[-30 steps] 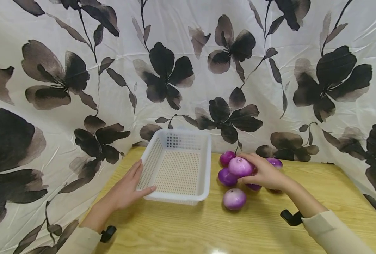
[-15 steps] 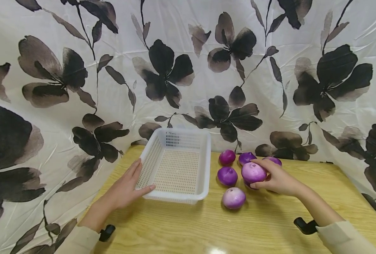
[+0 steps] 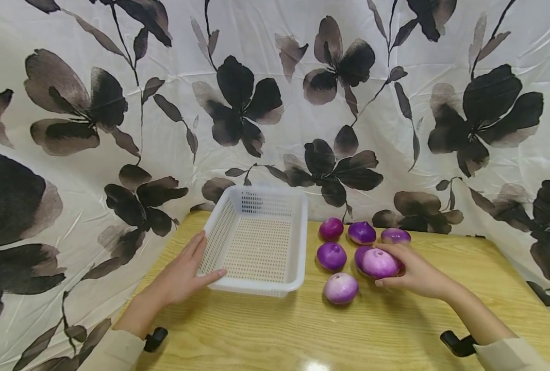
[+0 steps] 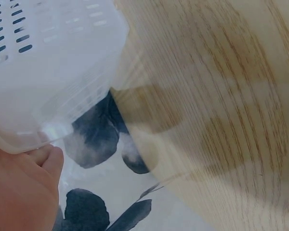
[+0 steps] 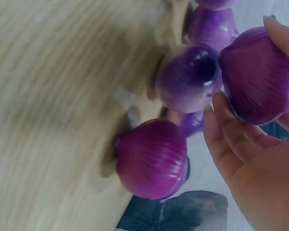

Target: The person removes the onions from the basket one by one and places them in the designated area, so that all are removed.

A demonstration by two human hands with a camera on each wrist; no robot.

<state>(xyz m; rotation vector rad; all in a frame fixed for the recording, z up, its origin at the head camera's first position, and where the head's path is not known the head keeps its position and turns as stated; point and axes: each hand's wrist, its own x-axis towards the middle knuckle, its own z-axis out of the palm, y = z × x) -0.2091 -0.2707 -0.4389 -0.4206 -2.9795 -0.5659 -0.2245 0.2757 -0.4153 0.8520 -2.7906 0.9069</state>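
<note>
Head view: right hand (image 3: 416,275) grip curled round pale purple round onion (image 3: 379,263), low over light wooden desk (image 3: 349,335), among five loose purple onions. Left hand (image 3: 182,275), fingers straight, steadies white perforated plastic basket (image 3: 298,232). Judged step: pickup. Next: lift, carry left.

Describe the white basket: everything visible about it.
The white basket is a shallow rectangular tray that looks like plastic, with perforated floor, slotted walls, a smooth rolled rim and rounded corners. It sits upright and holds nothing, at the back left of the wooden table, its far end against the floral cloth. The left hand rests on its near left corner, thumb along the front rim. The onions lie apart, to its right.
</note>
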